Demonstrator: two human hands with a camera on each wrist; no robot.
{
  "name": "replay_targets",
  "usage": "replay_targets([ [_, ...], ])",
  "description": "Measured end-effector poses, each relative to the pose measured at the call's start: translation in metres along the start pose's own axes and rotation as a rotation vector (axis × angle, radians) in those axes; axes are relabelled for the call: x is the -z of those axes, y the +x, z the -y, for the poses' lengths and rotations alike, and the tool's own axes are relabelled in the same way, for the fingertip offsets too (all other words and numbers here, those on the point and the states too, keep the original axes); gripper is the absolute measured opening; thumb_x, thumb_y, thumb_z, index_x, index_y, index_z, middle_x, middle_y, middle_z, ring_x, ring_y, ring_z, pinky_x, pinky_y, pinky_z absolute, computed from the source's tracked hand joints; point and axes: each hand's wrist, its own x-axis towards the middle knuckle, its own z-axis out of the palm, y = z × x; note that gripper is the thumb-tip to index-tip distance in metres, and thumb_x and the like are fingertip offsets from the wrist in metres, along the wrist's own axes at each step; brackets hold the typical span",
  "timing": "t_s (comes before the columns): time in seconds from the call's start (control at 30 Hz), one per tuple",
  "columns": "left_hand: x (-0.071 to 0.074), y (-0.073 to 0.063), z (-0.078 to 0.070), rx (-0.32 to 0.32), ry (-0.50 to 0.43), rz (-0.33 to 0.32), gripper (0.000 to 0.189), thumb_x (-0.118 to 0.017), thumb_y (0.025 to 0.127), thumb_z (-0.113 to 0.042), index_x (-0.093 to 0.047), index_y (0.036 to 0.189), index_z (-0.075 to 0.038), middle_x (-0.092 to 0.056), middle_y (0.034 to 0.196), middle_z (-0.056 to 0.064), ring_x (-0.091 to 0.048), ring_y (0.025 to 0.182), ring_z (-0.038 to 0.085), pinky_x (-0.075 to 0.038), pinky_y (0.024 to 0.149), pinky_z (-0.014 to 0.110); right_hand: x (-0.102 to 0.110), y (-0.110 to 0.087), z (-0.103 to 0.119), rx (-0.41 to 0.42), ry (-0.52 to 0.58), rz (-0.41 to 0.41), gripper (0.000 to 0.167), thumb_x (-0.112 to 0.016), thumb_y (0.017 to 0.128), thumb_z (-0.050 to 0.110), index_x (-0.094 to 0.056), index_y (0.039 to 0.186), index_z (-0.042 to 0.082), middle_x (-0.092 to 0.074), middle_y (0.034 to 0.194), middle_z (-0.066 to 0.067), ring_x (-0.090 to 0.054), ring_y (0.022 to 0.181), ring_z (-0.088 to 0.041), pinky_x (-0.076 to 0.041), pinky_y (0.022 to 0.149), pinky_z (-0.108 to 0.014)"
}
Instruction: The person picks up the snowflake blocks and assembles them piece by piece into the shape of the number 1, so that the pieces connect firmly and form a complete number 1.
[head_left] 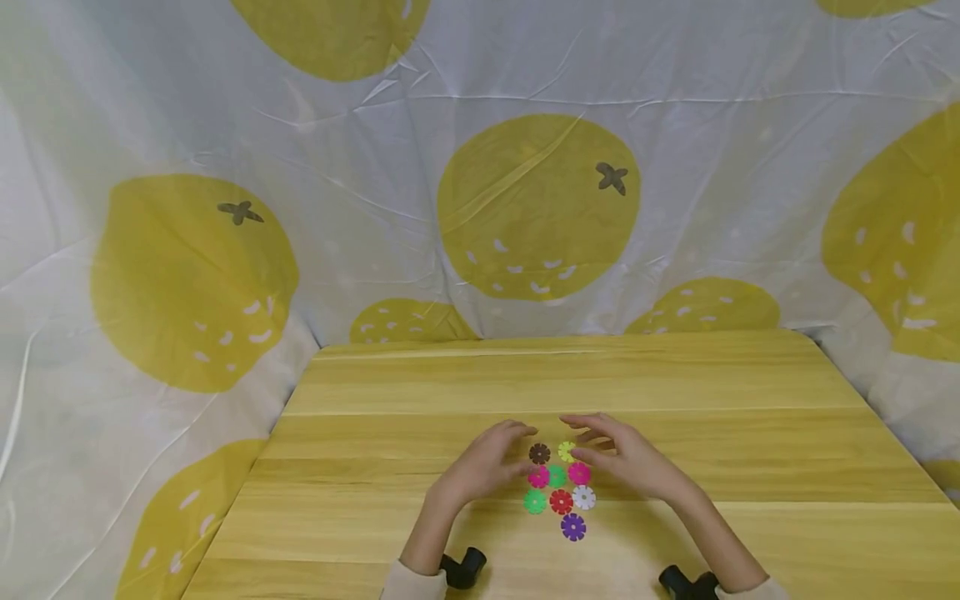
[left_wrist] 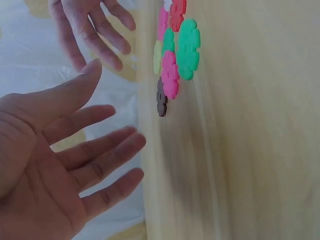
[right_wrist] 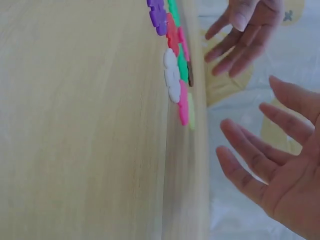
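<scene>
Purple disc (head_left: 573, 527) laid nearest on table (head_left: 360, 533) | green disc (head_left: 535, 502), red disc (head_left: 561, 502), white disc (head_left: 584, 497) rowed behind | two pink discs (head_left: 579, 473), second green disc (head_left: 556, 476), then brown disc (head_left: 539, 453), yellow disc (head_left: 566, 451) placed farther; flat, bunched, presumably for two-handed reach | left hand (head_left: 486, 464), right hand (head_left: 635, 457) held either side, fingers spread, nothing gripped | patterned cloth (head_left: 540, 208) hung behind

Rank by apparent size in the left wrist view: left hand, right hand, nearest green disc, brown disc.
1. Left hand
2. Right hand (partly cut off)
3. Nearest green disc
4. Brown disc
</scene>
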Motion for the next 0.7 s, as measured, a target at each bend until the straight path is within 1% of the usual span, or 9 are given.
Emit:
replay_targets([
  [0.07, 0.000, 0.001, 0.001, -0.013, -0.047, 0.011, 0.040, -0.074, 0.096, -0.016, -0.066, 0.134, -0.002, -0.067, 0.132, 0.015, -0.063, 0.123, 0.034, -0.054, 0.105, 0.046, 0.002, 0.001, -0.001, -0.008, 0.049, 0.024, 0.045, -0.063, 0.104, 0.023, -0.057, 0.144, 0.003, -0.061, 0.140, -0.025, -0.067, 0.116, -0.034, -0.059, 0.093, -0.037],
  [0.13, -0.001, 0.002, 0.003, -0.016, -0.078, 0.013, 0.032, -0.076, 0.094, -0.011, -0.071, 0.124, -0.001, -0.071, 0.118, 0.014, -0.067, 0.108, 0.030, -0.057, 0.094, 0.036, 0.002, 0.002, -0.003, -0.026, 0.067, 0.036, 0.039, -0.066, 0.103, 0.017, -0.063, 0.137, 0.000, -0.067, 0.130, -0.025, -0.070, 0.107, -0.029, -0.059, 0.084, -0.027],
  [0.17, -0.002, 0.003, 0.004, -0.018, -0.096, 0.017, 0.030, -0.077, 0.093, -0.008, -0.072, 0.121, -0.001, -0.071, 0.114, 0.014, -0.067, 0.103, 0.029, -0.057, 0.089, 0.031, 0.002, 0.002, -0.004, -0.039, 0.072, 0.041, 0.036, -0.067, 0.101, 0.015, -0.066, 0.133, -0.001, -0.070, 0.124, -0.024, -0.071, 0.103, -0.026, -0.059, 0.081, -0.024],
  [0.23, -0.004, 0.004, 0.006, -0.008, -0.136, 0.032, 0.027, -0.079, 0.090, -0.003, -0.074, 0.116, 0.000, -0.071, 0.108, 0.014, -0.067, 0.095, 0.026, -0.055, 0.082, 0.025, 0.001, 0.003, -0.006, -0.058, 0.063, 0.044, 0.031, -0.070, 0.098, 0.010, -0.070, 0.126, -0.002, -0.074, 0.113, -0.020, -0.071, 0.094, -0.021, -0.058, 0.075, -0.022],
  [0.3, -0.006, 0.006, 0.008, 0.004, -0.159, 0.050, 0.026, -0.080, 0.088, 0.000, -0.074, 0.113, 0.001, -0.071, 0.105, 0.014, -0.066, 0.091, 0.023, -0.053, 0.078, 0.020, -0.001, 0.004, -0.009, -0.074, 0.046, 0.037, 0.027, -0.073, 0.094, 0.007, -0.073, 0.120, -0.002, -0.076, 0.105, -0.016, -0.071, 0.086, -0.016, -0.057, 0.072, -0.022],
  [0.43, -0.008, 0.008, 0.008, 0.017, -0.194, 0.084, 0.023, -0.081, 0.086, 0.001, -0.075, 0.109, 0.001, -0.070, 0.103, 0.014, -0.064, 0.090, 0.021, -0.052, 0.078, 0.020, -0.003, 0.004, -0.014, -0.090, 0.051, 0.028, 0.024, -0.077, 0.090, 0.003, -0.076, 0.113, -0.003, -0.076, 0.096, -0.011, -0.067, 0.078, -0.010, -0.056, 0.069, -0.021],
  [0.57, -0.010, 0.009, 0.006, 0.019, -0.188, 0.084, 0.021, -0.081, 0.085, 0.003, -0.075, 0.105, 0.002, -0.069, 0.099, 0.014, -0.063, 0.088, 0.022, -0.051, 0.077, 0.019, -0.005, 0.003, -0.015, -0.108, 0.087, 0.049, 0.026, -0.080, 0.089, 0.004, -0.076, 0.112, -0.005, -0.075, 0.092, -0.012, -0.063, 0.072, -0.007, -0.053, 0.063, -0.020],
  [0.7, -0.013, 0.010, 0.004, 0.018, -0.153, 0.072, 0.021, -0.083, 0.082, 0.005, -0.074, 0.101, 0.001, -0.067, 0.095, 0.013, -0.060, 0.085, 0.019, -0.050, 0.075, 0.020, -0.006, 0.004, -0.016, -0.111, 0.091, 0.056, 0.026, -0.082, 0.087, 0.006, -0.077, 0.110, -0.004, -0.074, 0.089, -0.012, -0.060, 0.068, -0.005, -0.050, 0.060, -0.019],
])
